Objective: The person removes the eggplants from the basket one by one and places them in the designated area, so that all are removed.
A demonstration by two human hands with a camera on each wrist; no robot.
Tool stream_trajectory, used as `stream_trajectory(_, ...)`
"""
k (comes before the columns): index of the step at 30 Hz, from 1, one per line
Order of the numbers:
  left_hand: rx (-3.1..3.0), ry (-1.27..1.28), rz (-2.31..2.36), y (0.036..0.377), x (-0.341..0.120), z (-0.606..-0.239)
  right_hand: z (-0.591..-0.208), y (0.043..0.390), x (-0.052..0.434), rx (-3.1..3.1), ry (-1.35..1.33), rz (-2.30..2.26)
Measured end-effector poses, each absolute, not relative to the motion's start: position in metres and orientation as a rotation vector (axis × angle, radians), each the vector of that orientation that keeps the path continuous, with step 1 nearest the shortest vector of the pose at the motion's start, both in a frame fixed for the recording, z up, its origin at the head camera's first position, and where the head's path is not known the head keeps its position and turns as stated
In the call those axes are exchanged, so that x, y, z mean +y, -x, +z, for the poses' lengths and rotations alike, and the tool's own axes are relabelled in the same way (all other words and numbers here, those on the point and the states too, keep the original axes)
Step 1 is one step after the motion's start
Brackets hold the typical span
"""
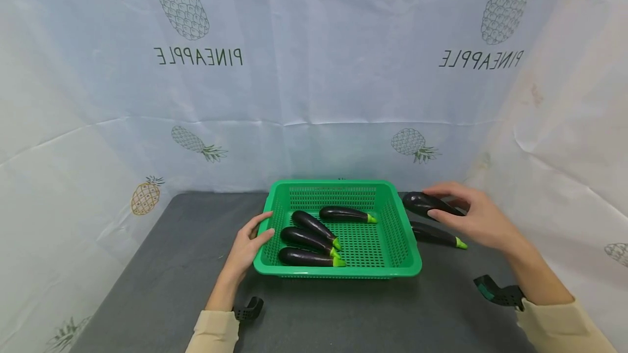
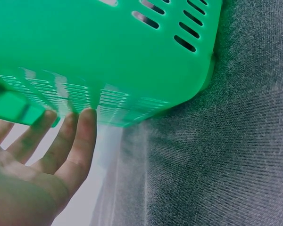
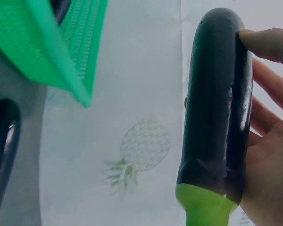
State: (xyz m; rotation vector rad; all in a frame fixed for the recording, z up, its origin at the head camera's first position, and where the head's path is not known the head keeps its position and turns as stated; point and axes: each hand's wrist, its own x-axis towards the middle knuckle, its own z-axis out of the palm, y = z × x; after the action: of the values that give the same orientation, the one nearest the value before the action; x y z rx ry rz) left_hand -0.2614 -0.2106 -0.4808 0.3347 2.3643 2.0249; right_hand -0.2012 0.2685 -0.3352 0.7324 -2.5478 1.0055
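Eggplant (image 1: 415, 204), glossy and near-black, is held aloft just beyond the right rim of a green basket (image 1: 343, 272), near the back right corner of a dark grey counter (image 1: 343, 315). The person's right hand (image 1: 473, 215) pinches it between thumb and fingers, the thumb on one side and the fingers on the other; up close, its bright green stem end shows too.

Below it, on the counter, lies a second eggplant (image 1: 434, 233), its rounded end close to the basket and its green stem turned toward the right edge.

The basket, rectangular with slotted walls, sits near the counter's back edge. Inside I count four more eggplants (image 1: 314, 239). Three are gathered toward the left side, stems pointing right; the fourth lies alone nearer the back wall, its stem also to the right.

The left hand (image 1: 242, 247) holds the basket's left rim: thumb and one finger reach over it, while other fingers, slightly spread, touch the outer wall.

Both arms wear beige sleeves (image 1: 214, 331) and a black wrist device (image 1: 249, 309). Behind the counter hangs a pale cloth (image 1: 333, 86) printed with pineapples and the word "PINEAPPLE" in mirrored letters.
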Motion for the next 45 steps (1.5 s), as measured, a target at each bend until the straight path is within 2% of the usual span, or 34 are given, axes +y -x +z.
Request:
stream_trajectory(5, 2.366, -0.334, 2.024, 0.262, -0.211, -0.481, -0.348, 0.205, 0.282, -2.569, -0.726, 1.009)
stream_trajectory(15, 2.367, -0.332, 2.015, 0.262, -0.211, -0.482, -0.383, 0.213, 0.305, -2.7, -0.552, 1.052)
stream_trajectory(23, 2.362, -0.324, 2.026, 0.261, -0.211, -0.482, -0.416, 0.225, 0.317, -2.721, -0.584, 1.114)
stream_trajectory(45, 2.404, -0.367, 2.005, 0.261, -0.211, -0.48, -0.469, 0.234, 0.314, -2.846, -0.493, 1.077)
